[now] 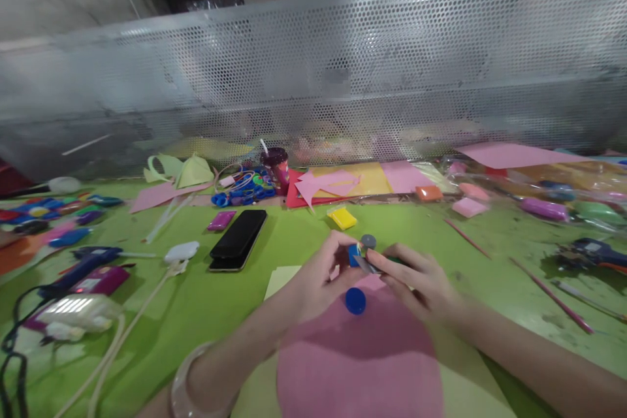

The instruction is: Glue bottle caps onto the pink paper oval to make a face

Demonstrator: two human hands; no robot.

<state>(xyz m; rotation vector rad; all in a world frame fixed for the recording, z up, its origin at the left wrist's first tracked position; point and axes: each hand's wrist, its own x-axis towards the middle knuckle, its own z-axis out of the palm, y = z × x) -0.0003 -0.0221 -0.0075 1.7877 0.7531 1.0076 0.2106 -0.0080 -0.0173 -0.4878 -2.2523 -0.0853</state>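
Note:
My left hand (323,277) and my right hand (416,277) meet above a round pink sheet (360,359) on the green table (294,228). Between the fingertips of both hands sits a small blue piece (353,255) with a thin grey strip beside it; the fingers of both hands are pinched around it. A blue round cap (355,301) lies on the pink sheet just below the hands. A grey cap (368,241) rests on the table right behind them. A pale bangle (189,382) circles my left wrist.
A black phone (239,240) lies left of the hands, beside a magenta block (221,220) and a yellow block (341,217). Glue guns (81,264), cables and a white charger (181,251) crowd the left. Coloured paper sheets (362,179), scissors and a cup (277,166) line the perforated metal screen (392,72). Pink sticks (553,297) lie right.

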